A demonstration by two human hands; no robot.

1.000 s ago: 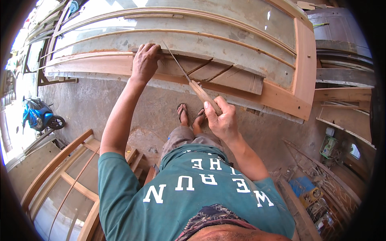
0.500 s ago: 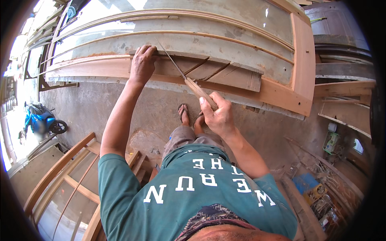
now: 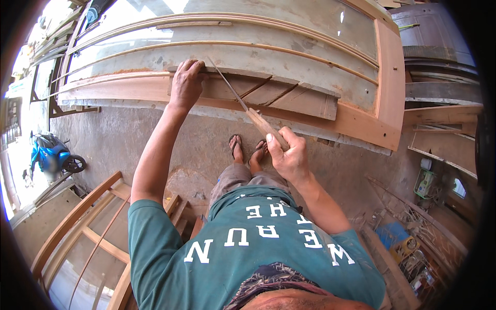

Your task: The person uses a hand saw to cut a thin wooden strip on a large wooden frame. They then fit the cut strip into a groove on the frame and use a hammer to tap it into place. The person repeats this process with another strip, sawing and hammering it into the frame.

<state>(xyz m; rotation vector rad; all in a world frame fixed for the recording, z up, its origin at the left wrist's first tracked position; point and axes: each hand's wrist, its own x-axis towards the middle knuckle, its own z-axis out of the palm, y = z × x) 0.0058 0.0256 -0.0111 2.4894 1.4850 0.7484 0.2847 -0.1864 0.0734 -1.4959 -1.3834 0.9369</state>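
My right hand (image 3: 290, 155) is wrapped around the wooden handle of a handsaw (image 3: 263, 125). Its thin blade slants away to the left across a wooden miter box (image 3: 312, 102), which has slanted slots cut through it. Over the box's left end my left hand (image 3: 187, 85) is closed, its fingers curled on the far edge. A narrow wood strip (image 3: 124, 79) runs in from the left to this end. Whether the fingers also grip the strip is hidden. The box lies along the near rail of a large wooden frame (image 3: 390, 77) with a glassy panel.
Several long thin strips (image 3: 258, 20) lie across the panel. A blue motorbike (image 3: 51, 155) stands at the left. Another wooden frame (image 3: 88, 227) leans at the lower left. Boards (image 3: 439, 111) are stacked at the right, with clutter (image 3: 403, 243) at the lower right.
My right hand has drawn the saw a little toward me and to the right. My left hand stays closed at the box's end.
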